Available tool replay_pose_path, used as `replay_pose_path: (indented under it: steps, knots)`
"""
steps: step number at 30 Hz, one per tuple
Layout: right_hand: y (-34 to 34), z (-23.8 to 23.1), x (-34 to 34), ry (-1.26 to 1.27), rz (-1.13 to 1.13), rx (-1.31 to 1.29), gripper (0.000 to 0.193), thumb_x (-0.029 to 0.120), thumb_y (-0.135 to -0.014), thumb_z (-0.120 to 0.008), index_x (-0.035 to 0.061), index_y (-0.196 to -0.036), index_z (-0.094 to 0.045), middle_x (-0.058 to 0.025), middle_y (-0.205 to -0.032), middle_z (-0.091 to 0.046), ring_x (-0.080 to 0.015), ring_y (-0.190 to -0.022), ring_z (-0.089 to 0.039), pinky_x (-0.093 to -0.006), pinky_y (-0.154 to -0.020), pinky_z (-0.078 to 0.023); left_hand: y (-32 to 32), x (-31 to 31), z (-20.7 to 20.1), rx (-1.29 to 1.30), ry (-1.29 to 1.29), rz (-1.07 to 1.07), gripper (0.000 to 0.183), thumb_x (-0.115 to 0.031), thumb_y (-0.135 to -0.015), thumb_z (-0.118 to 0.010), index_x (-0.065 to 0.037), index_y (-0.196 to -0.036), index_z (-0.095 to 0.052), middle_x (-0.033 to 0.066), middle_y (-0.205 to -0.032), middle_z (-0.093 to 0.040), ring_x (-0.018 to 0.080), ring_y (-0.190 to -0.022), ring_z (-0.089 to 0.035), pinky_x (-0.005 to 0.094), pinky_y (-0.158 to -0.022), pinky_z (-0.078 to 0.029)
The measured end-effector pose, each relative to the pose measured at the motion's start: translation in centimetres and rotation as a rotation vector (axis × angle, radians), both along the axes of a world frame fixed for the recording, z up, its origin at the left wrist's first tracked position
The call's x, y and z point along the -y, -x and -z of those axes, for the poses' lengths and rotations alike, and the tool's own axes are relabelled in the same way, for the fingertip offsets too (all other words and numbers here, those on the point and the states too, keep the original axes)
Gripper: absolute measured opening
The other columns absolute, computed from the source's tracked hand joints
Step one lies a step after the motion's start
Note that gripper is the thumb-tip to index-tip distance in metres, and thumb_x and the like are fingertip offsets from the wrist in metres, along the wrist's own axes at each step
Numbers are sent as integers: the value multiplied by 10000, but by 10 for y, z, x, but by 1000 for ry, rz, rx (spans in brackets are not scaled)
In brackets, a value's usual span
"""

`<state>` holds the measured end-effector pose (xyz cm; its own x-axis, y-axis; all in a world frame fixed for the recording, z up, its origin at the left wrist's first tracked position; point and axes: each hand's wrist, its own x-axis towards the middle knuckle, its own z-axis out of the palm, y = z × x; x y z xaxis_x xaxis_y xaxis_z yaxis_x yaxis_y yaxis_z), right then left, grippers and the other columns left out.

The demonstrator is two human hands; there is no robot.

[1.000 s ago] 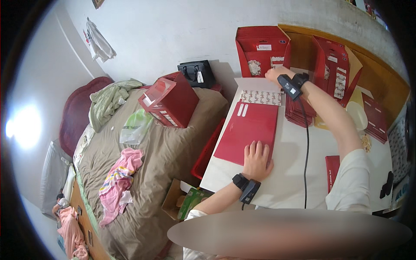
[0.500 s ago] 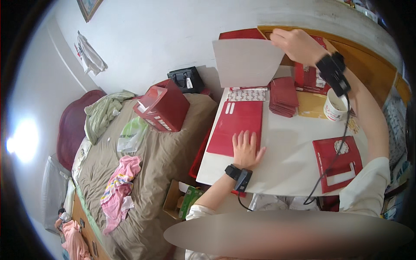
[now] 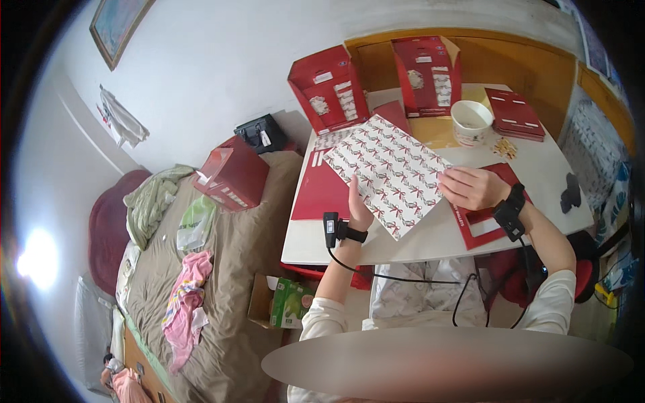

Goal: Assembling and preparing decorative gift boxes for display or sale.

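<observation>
Tilted over the table is a patterned sheet (image 3: 393, 171) of stiff white paper, printed with dark sprigs and red bows. Its right corner is pinched by my right hand (image 3: 474, 188), fingers over the top. My left hand (image 3: 359, 205) holds the lower left edge, with some fingers hidden behind the sheet. Partly covered by it, a flat red folder (image 3: 312, 195) lies at the left of the table. A red card sleeve (image 3: 474, 232) with a rectangular cut-out lies under my right hand and wrist. More patterned paper (image 3: 329, 139) shows behind the sheet.
Two upright red boxes (image 3: 329, 94) stand at the back. Beside them are a white cup (image 3: 470, 124), a small heap of bits (image 3: 504, 148) and a stack of red folders (image 3: 516, 114). Cables hang from both wrists. A bed (image 3: 235, 269) with a red box (image 3: 235, 174) is left.
My right hand has brought the sheet down from the back of the table, its patterned side now facing me. My left hand has left the red folder and taken the sheet's edge. The view has shifted.
</observation>
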<state>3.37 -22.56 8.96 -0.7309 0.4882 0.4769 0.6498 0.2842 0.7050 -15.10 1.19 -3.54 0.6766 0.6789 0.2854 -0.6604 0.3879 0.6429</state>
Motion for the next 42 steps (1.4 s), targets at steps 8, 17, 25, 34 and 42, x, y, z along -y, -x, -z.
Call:
replay_pose_path:
  steps: [8, 17, 25, 34, 42]
  knots:
    - [-28, 68, 44, 396, 107, -586, 215, 200, -743, -636, 64, -905, -598, -68, -1009, -581, -231, -932, -573, -333, -764, -488, -2, 21, -10, -342, -182, -242, 239, -99, -878, -534, 18, -1086, -542, 76, -1030, -608, 164, -928, -589, 294, -809, -471]
    - [-19, 94, 63, 655, 315, -594, 334, 301, -854, -521, 50, -1067, -578, -136, -1206, -512, -287, -1188, -418, -453, -1014, -295, -5, 22, -10, -433, -225, -171, 208, -119, -872, -562, 5, -1039, -561, 73, -985, -629, 141, -847, -614, 270, -740, -495]
    - [-47, 86, 87, 632, 497, -591, 299, 262, -871, -489, 15, -1015, -577, -155, -1143, -542, -301, -1157, -460, -442, -985, -333, -3, 36, -21, -460, -380, -63, 188, -110, -867, -564, 14, -1008, -574, 64, -922, -645, 116, -781, -616, 246, -683, -491]
    - [-24, 46, 22, 745, -90, -1695, 256, 162, -913, -517, -35, -1076, -537, -43, -949, -587, -60, -878, -498, -241, -789, -422, -6, 57, -38, -438, -471, 29, 172, -177, -858, -605, -17, -918, -628, 26, -805, -661, 58, -647, -588, 198, -551, -449]
    - [-12, 17, 8, 435, -185, -1780, 177, 134, -859, -608, -25, -931, -581, -2, -831, -596, -55, -758, -540, -221, -690, -459, 3, 64, -84, -409, -718, -210, 180, -164, -858, -622, 1, -930, -627, -4, -764, -633, 42, -636, -538, 204, -572, -428]
